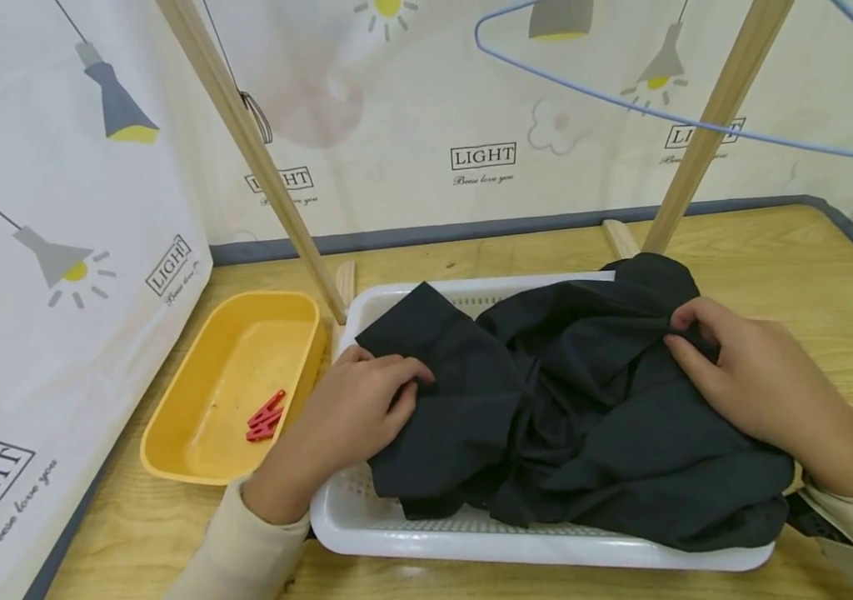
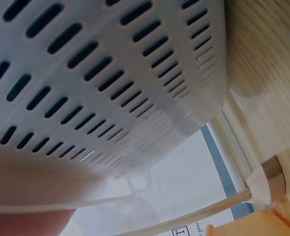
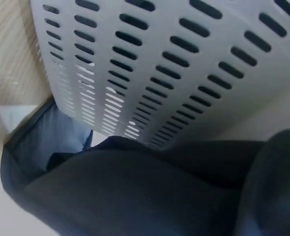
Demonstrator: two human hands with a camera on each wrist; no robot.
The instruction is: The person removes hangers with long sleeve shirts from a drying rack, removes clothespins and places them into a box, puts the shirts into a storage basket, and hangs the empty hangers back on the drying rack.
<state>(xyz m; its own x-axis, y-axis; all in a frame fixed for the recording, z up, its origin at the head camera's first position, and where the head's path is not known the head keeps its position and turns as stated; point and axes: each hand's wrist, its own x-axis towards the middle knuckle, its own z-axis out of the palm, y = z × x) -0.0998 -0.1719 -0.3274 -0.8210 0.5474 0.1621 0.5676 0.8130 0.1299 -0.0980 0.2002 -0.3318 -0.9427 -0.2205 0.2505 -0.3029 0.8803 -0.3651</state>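
A heap of black cloth (image 1: pixel 464 408), probably a garment, lies crumpled in a white slotted basket (image 1: pixel 546 550) and drapes over its right end. At the basket's left end my left hand (image 1: pixel 359 400) has its fingers curled at the cloth, thumb and index finger gripping it. My right hand (image 1: pixel 756 375) pinches a fold of the cloth near the back right corner. In the left wrist view the basket's slotted wall (image 2: pixel 100 83) fills most of the picture. Black cloth (image 3: pixel 135 191) hangs along the basket wall in the right wrist view.
Left of the basket stands a yellow tray (image 1: pixel 231 333) with red clothespins (image 1: pixel 265 417) inside. Two wooden poles (image 1: pixel 261 167) rise behind the basket. A light blue hanger (image 1: pixel 591 90) hangs at upper right. Printed sheeting (image 1: pixel 411 108) encloses the wooden tabletop.
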